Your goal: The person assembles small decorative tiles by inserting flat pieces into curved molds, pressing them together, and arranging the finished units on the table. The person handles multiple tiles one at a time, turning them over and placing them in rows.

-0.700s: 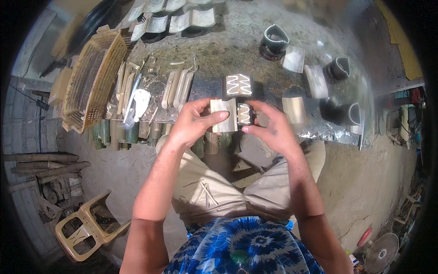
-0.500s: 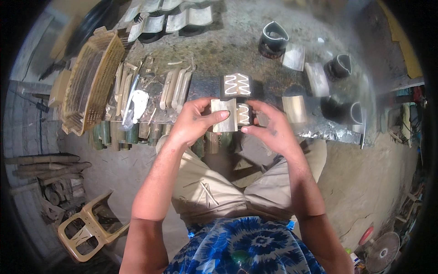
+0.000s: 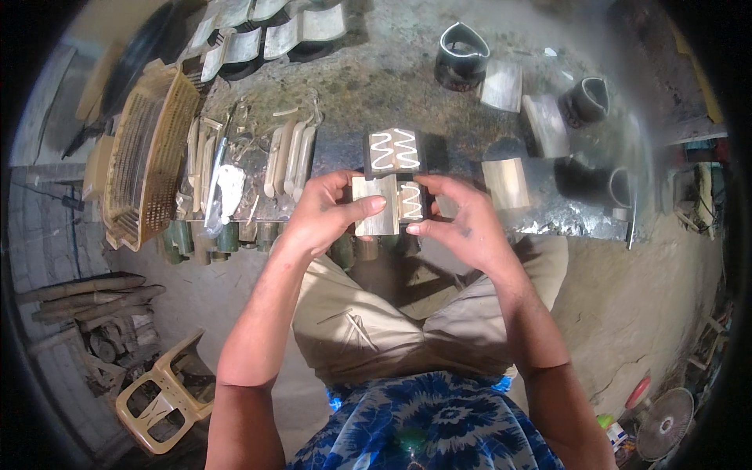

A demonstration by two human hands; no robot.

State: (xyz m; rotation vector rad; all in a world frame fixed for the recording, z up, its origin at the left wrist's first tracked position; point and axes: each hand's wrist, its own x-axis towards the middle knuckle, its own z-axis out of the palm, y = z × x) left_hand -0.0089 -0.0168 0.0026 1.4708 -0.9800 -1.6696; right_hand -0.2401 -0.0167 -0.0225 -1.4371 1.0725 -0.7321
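At table (image 3: 345,113): left hand (image 3: 323,217) pinching pale panel (image 3: 376,222), right hand (image 3: 466,223) squiggled piece (image 3: 410,204), seemingly unchanged.

- Slat (image 3: 377,225), centre: pale cream, streaked grain.
- Small block (image 3: 411,203), centre: white zigzag over tan.
- Big block (image 3: 394,150), 12 o'clock: white zigzags, dark edge.
- Basket (image 3: 167,153), 10 o'clock: yellowish tan.
- Cup (image 3: 458,72), 1 o'clock: blackish, pale rim.
- Shirt (image 3: 439,415), 6 o'clock: blue-and-white starbursts.
- Chair (image 3: 178,394), 8 o'clock: tan.

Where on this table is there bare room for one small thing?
A wide bare patch of table lies between the curved pale pieces and the farthest dark cup; a smaller one runs from the unheld zigzag block rightward to the pale panel. Left is crowded with basket and slats.
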